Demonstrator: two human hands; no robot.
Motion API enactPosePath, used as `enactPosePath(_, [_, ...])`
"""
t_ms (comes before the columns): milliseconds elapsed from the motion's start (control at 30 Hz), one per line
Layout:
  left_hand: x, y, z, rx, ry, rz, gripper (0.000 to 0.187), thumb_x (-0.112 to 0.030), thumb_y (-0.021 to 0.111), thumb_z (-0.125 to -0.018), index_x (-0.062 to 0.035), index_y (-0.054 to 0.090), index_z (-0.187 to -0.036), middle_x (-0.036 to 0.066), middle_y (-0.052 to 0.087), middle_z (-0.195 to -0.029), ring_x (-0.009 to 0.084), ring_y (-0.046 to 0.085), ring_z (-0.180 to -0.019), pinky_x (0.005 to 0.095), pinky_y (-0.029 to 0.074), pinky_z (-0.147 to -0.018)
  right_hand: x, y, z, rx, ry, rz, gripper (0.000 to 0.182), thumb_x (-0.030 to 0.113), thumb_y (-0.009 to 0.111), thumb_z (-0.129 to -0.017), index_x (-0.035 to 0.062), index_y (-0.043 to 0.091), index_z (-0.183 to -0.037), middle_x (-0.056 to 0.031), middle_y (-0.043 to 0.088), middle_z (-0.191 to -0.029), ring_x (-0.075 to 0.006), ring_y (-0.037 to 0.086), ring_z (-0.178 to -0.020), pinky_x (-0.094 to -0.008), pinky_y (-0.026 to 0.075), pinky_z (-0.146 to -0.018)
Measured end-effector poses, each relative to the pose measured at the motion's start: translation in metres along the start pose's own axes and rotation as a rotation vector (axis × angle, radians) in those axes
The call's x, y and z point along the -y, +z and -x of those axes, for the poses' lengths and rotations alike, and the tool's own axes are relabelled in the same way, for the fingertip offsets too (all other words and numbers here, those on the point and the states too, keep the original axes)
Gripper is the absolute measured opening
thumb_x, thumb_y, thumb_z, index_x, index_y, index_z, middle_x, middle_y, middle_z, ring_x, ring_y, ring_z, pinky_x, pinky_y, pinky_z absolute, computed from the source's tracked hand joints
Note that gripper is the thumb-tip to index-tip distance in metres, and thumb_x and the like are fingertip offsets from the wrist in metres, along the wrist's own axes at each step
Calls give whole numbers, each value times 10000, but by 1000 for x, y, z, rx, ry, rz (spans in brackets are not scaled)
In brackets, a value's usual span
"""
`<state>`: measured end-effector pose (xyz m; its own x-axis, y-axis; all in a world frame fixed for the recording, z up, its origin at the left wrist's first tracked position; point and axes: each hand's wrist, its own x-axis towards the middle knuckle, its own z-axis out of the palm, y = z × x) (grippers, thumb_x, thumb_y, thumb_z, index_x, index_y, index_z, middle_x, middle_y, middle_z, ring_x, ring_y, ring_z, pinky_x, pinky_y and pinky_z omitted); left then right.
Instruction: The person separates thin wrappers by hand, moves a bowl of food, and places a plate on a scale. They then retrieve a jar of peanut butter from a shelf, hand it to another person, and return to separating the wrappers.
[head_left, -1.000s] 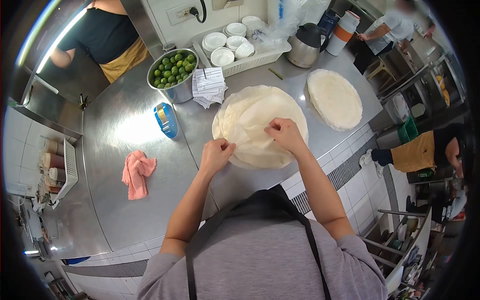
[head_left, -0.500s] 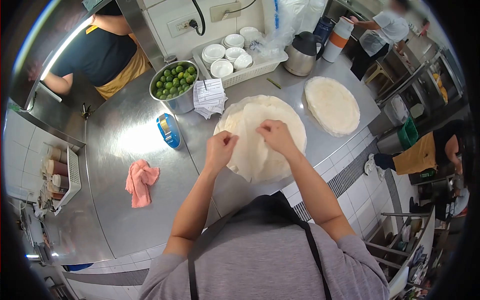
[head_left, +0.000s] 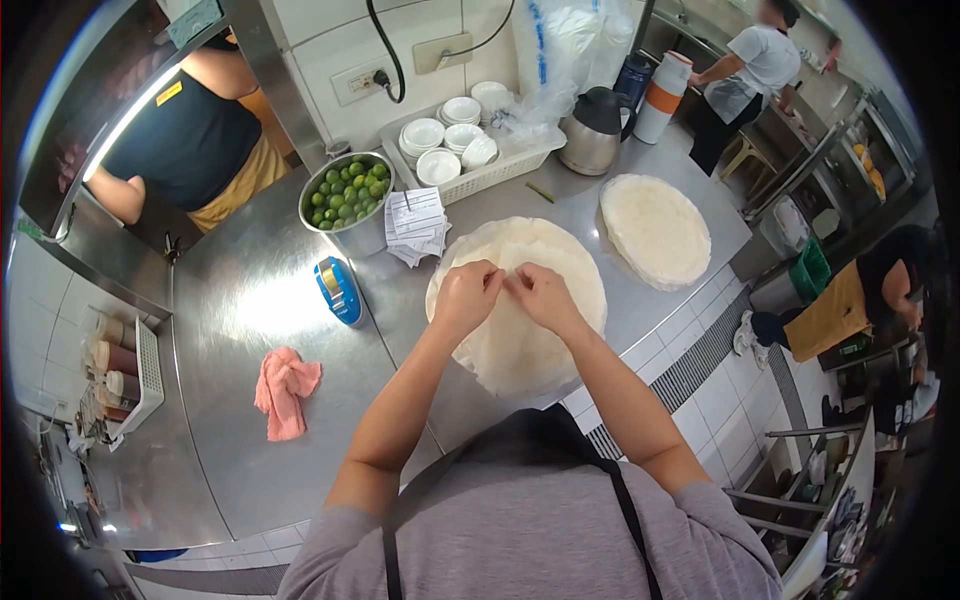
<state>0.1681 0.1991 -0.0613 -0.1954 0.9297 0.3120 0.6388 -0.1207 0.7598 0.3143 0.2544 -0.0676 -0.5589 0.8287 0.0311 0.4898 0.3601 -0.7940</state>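
On the steel surface (head_left: 340,400), near the front edge, pinching the top sheet (head_left: 500,335) of a pale round stack (head_left: 530,370) with left hand (head_left: 465,300) and right hand (head_left: 545,300) — thumbs and fingers closed, almost meeting over the upper half. Cannot tell the exact amount caught beneath the fingertips. Looks light, limp and paper-thin, likely to crease or tear under a sharp pull; probably best taken near the rim, at two spread points, and peeled gently. Just beyond, paper slips (head_left: 415,215); off to the right, a second round stack (head_left: 655,230).
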Motion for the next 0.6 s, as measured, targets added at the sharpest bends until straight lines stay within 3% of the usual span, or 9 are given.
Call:
enactPosePath(33, [-1, 2, 0, -59, 26, 17, 167, -171, 564, -770, -10, 605, -771, 175, 591, -668, 328, 563, -585, 374, 448, -551, -1, 0, -1, -145, -4, -105, 248, 228, 587, -722, -19, 572, -722, -190, 584, -700, -291, 573, -603, -352, 438, -578])
enactPosePath(67, [1, 0, 0, -56, 31, 17, 167, -171, 564, -770, -10, 605, -771, 175, 591, -668, 328, 563, -585, 374, 448, -551, -6, -4, -3, -151, -3, -107, 248, 228, 587, -722, -19, 572, -722, -190, 584, -700, -291, 573, -603, -352, 438, -578])
enactPosePath(133, [9, -12, 3, -185, -57, -35, 177, -173, 562, -787, 0, 598, -787, 171, 587, -650, 314, 563, -557, 364, 438, -529, -22, -19, -5, -194, 50, -152, 199, 191, 565, -748, -5, 583, -716, -122, 581, -640, -217, 554, -553, -330, 423, -527])
enactPosePath(167, [13, -19, 5, -183, -56, -37, 177, -173, 562, -787, 0, 598, -787, 171, 587, -650, 314, 563, -557, 364, 438, -529, -28, -25, -2, -196, 50, -155, 199, 191, 565, -748, -5, 583, -716, -122, 581, -640, -217, 554, -553, -330, 423, -527])
enactPosePath(233, [17, -30, 11, -243, -175, 10, 166, -160, 558, -796, 4, 589, -794, 164, 578, -621, 291, 557, -527, 347, 428, -509, -34, -37, 6, -197, 246, -353, 176, 201, 566, -748, 30, 601, -727, -30, 550, -604, -124, 495, -520, -279, 396, -486])
enactPosePath(400, [20, -29, 24, -122, -218, -85, 141, -135, 579, -776, -4, 583, -827, 138, 570, -613, 264, 543, -512, 334, 421, -497, -29, -42, 26, -37, 277, -384, 175, 212, 556, -755, 45, 607, -758, 5, 534, -637, -79, 452, -532, -237, 375, -474])
enactPosePath(500, [5, -24, 20, -108, -26, -123, 163, -126, 601, -746, -16, 585, -865, 114, 588, -688, 259, 560, -578, 310, 441, -538, -23, -38, 29, 89, 272, -404, 188, 211, 550, -765, 38, 595, -824, -3, 548, -691, -82, 463, -550, -226, 373, -475])
enactPosePath(567, [-7, -22, 8, -389, 262, -260, 224, -133, 633, -709, -24, 581, -898, 105, 594, -774, 222, 570, -634, 273, 450, -582, -12, -34, 25, 128, 296, -471, 199, 207, 548, -771, 33, 584, -861, -3, 550, -716, -83, 467, -561, -221, 373, -478])
enactPosePath(600, [-24, -28, 9, -385, 269, -259, 224, -133, 633, -709, -24, 581, -898, 105, 594, -774, 222, 570, -634, 273, 450, -582, -4, -33, 22, 112, 351, -621, 134, 195, 567, -782, 68, 567, -825, 24, 530, -691, -65, 475, -575, -221, 379, -486])
